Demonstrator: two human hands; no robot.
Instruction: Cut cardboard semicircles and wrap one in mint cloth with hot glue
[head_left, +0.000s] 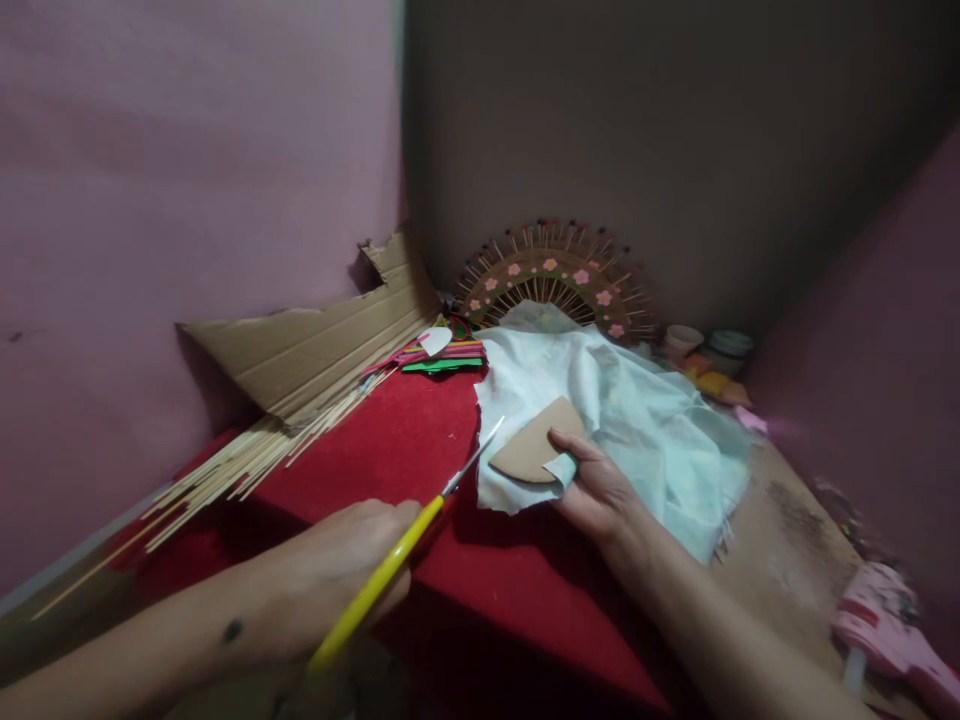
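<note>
My left hand [367, 560] is closed around yellow-handled scissors [405, 545], seen nearly edge-on. Their metal blades point up and right, close to the cloth's left edge. In my right hand [604, 490] is a wedge-shaped piece of cardboard [536, 445] with a curved edge, the thumb pressing on its face. Pale blue-white cloth [637, 420] lies crumpled behind and under the cardboard. A small flap of that cloth is folded up over the cardboard's lower corner, beside my thumb. My fingers under the cardboard are partly hidden.
A red cloth [360, 430] covers the work surface. Thin wooden sticks [277, 445] and a torn cardboard sheet [322, 345] lie left. Coloured felt sheets [446, 355] are stacked behind. A flowered stick fan [551, 265] stands at the back; a pink glue gun [877, 620] is right.
</note>
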